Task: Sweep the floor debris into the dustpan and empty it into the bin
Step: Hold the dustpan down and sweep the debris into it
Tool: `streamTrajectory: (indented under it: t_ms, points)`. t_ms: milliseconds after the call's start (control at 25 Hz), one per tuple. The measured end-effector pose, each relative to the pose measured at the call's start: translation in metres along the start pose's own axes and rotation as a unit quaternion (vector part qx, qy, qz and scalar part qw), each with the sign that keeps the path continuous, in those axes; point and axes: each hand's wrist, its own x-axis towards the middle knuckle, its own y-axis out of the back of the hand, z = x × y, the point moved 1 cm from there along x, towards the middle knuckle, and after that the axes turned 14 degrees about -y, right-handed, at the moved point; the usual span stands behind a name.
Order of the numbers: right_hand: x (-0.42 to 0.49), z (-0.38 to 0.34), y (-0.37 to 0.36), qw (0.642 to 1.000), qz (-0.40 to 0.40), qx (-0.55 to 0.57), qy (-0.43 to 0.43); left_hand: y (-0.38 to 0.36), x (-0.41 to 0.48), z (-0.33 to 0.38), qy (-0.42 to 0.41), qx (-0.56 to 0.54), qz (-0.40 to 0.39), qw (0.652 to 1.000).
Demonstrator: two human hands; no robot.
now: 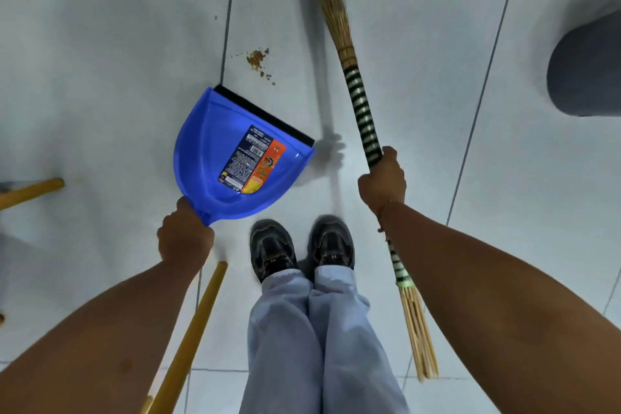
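A: So, from the head camera, what do you count?

B: One blue dustpan (235, 151), black rubber lip toward one small patch of brown debris (257, 59) lying just beyond it on the white tiled floor (100, 60). One printed label sits inside the pan.

A: And the hands?

B: Two. The left hand (184, 239) is closed around the dustpan's handle. The right hand (381, 183) is wrapped tight on the striped grip of one grass broom (356, 94), its bristles off to the right of the debris.

A: Anything else?

B: Two black shoes (272, 250), two yellow wooden poles (191, 343), and one dark grey bin (586, 74) at the right edge, well apart from the dustpan.
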Motion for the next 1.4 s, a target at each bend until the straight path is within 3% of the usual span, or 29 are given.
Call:
streamTrajectory:
  t_ms: [80,320,680,880,1000,1120,1280,1400]
  points:
    - [0.006,0.006,0.003,1.0,0.0,-0.001,-0.021,0.002,0.009,-0.002,-0.005,0.01,0.003,1.0]
    - [0.039,0.043,-0.014,0.988,0.037,-0.139,-0.056,0.008,0.068,-0.007,0.019,0.039,0.052,0.998]
    - [0.067,0.068,-0.033,0.961,0.057,-0.266,0.057,0.023,0.157,-0.04,-0.044,0.164,0.114,0.979]
    - [0.064,0.069,-0.034,0.986,0.076,-0.149,0.012,0.012,0.151,-0.037,-0.048,0.151,0.095,0.983]
    - [0.065,0.061,-0.038,0.982,0.059,-0.178,0.0,0.006,0.15,-0.037,-0.036,0.127,0.091,0.987]
    - [0.053,0.068,-0.04,0.968,0.03,-0.243,0.051,0.002,0.147,-0.035,-0.034,0.126,0.094,0.987]
    - [0.045,0.063,-0.04,0.983,0.028,-0.18,0.008,-0.002,0.143,-0.032,-0.027,0.124,0.091,0.988]
    - [0.04,0.059,-0.049,0.981,0.003,-0.194,0.011,-0.006,0.14,-0.031,-0.022,0.13,0.098,0.986]
